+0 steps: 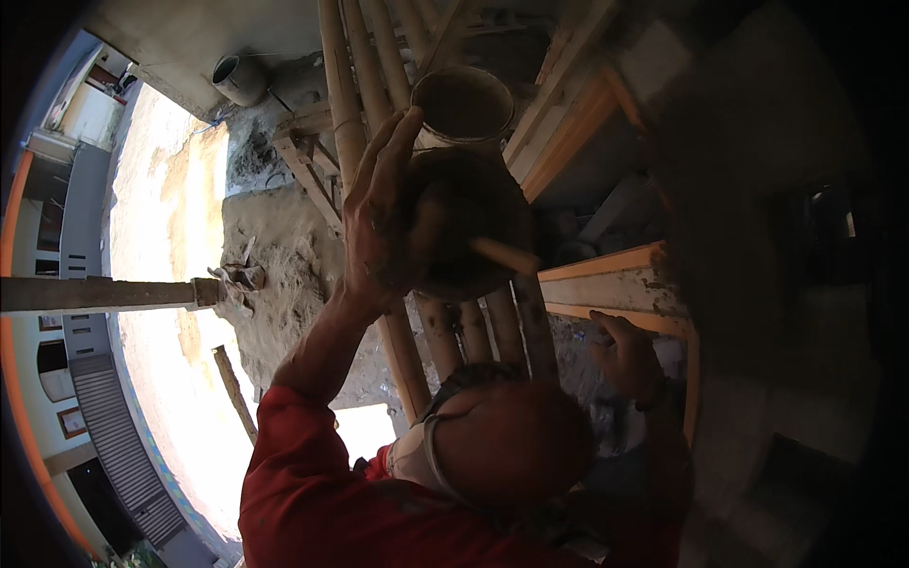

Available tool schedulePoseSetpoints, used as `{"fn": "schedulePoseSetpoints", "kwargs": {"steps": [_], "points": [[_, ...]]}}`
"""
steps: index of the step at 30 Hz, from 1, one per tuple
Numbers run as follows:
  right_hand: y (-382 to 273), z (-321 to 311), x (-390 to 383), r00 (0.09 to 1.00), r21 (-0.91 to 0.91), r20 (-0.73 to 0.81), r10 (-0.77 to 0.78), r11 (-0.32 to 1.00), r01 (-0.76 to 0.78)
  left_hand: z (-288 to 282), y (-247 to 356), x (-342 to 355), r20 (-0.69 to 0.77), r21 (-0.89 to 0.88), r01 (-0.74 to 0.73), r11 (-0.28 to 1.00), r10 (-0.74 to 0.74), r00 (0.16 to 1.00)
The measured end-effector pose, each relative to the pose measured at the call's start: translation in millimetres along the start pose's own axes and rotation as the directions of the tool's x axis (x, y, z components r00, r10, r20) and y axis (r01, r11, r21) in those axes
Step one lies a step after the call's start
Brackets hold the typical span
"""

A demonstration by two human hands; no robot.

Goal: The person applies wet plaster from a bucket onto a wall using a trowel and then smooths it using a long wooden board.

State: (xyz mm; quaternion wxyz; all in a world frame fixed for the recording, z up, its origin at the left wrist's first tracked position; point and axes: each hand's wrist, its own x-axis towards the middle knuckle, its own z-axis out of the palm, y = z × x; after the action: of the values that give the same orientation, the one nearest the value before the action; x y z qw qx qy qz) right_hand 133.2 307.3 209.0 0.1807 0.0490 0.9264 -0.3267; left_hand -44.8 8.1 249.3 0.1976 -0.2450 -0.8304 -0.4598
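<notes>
My left hand (377,204) reaches forward with its fingers stretched out, lying against the left side of a dark round container (473,185). Whether it also carries that container's weight I cannot tell. A short wooden handle (507,255) juts over the container's near right part; its other end is lost in shadow. Just beyond stands an open bucket (462,104) with a pale rim and grey contents. To the right, apart from the container, my right hand (627,356) is held up with fingers loosely bent and apart, and nothing visible in it.
Bamboo poles (438,336) run beneath the container. Orange-edged frames (606,284) stand on the right. A wooden trestle (308,166) and a sand pile (284,237) lie left, with another bucket (240,79) farther off. A post (104,293) rises at the left.
</notes>
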Motion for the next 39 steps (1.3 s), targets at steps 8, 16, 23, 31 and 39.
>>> {"fn": "schedulePoseSetpoints", "kwargs": {"steps": [8, 16, 23, 31, 39], "points": [[5.3, 1.1, -20.9, 0.999, -0.134, 0.039, -0.013, 0.991, 0.018, 83.4, -105.5, -9.9, 0.723, 0.562, -0.387, 0.731, -0.208, 0.659], [-2.8, -5.2, -40.6, 0.987, -0.152, 0.055, 0.151, 0.978, -0.141, 84.9, -107.6, 69.8, 0.635, 0.359, -0.244, 0.901, -0.044, 0.771], [27.4, 0.5, -71.8, 0.976, -0.131, -0.080, 0.204, 0.968, -0.213, 100.0, -82.4, 256.3, 0.162, 0.286, 0.103, 0.953, -0.154, 0.975], [129.2, 11.1, -176.7, 0.966, -0.362, -0.179, 0.186, 0.901, -0.240, 131.1, -18.9, 447.5, -0.162, 0.161, 0.067, 0.985, -0.040, 0.986], [162.7, -0.4, -180.9, 0.936, -0.442, -0.101, 0.337, 0.828, -0.345, 145.1, -32.8, 466.9, -0.170, 0.089, 0.160, 0.983, -0.144, 0.975]]}}
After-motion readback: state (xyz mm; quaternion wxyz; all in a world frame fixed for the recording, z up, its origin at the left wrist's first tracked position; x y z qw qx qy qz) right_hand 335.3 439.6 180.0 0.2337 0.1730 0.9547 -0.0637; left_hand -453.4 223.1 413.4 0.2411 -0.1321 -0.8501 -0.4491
